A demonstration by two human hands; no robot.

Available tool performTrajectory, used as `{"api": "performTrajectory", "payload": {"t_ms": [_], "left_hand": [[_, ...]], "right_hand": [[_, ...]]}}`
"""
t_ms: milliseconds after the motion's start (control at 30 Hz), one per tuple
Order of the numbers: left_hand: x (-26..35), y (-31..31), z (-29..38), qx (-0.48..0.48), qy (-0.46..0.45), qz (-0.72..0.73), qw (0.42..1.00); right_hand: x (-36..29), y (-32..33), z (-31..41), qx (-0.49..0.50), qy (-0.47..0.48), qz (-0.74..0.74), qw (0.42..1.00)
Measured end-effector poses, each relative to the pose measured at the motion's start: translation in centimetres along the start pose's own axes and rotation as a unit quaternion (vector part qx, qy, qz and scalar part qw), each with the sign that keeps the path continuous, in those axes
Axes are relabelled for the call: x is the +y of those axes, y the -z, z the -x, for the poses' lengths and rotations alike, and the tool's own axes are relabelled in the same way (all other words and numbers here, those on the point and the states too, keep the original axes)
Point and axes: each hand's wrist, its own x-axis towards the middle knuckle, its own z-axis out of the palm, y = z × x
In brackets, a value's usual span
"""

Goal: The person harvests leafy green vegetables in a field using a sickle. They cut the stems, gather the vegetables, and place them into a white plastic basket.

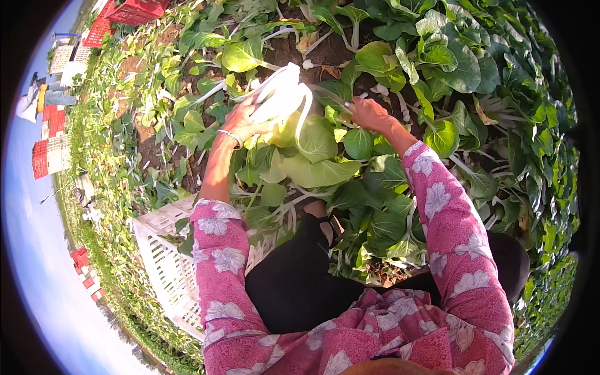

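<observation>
My left hand point(244, 121), with a bangle at the wrist, grips a head of bok choy point(283, 96). Its white stalks are brightly sunlit and point up and away, while its broad green leaves hang down towards me. To the right, my right hand point(368, 112) is closed around the handle of what looks like a knife point(330, 96); its blade points left towards the bok choy, and its edge is hard to make out. Loose leaves and white stalks lie on the soil below and around both hands.
A white plastic crate point(164, 262) with leafy greens stands left of my legs. Dense bok choy plants point(454, 61) grow at the right. Red crates point(136, 11) stand at the upper left; a person point(58, 96) is near stacked crates point(51, 154) farther off.
</observation>
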Motion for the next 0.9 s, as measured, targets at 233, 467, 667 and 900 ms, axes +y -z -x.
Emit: {"api": "performTrajectory", "payload": {"t_ms": [233,467,667,900], "left_hand": [[12.4,6.1,9.4,0.019,-0.147,0.237,0.96],[20.4,3.5,14.7,-0.127,-0.221,0.36,0.897],[21.7,2.7,16.7,-0.072,-0.208,0.251,0.943],[18.5,3.4,19.1,0.004,-0.196,0.23,0.953]], "right_hand": [[-3.9,13.5,12.3,0.141,0.091,-0.533,0.829],[-12.1,20.6,21.9,-0.036,0.371,-0.639,0.673],[-10.5,21.2,27.3,0.219,0.225,-0.513,0.799],[-5.3,21.2,30.8,0.399,0.181,-0.384,0.813]]}}
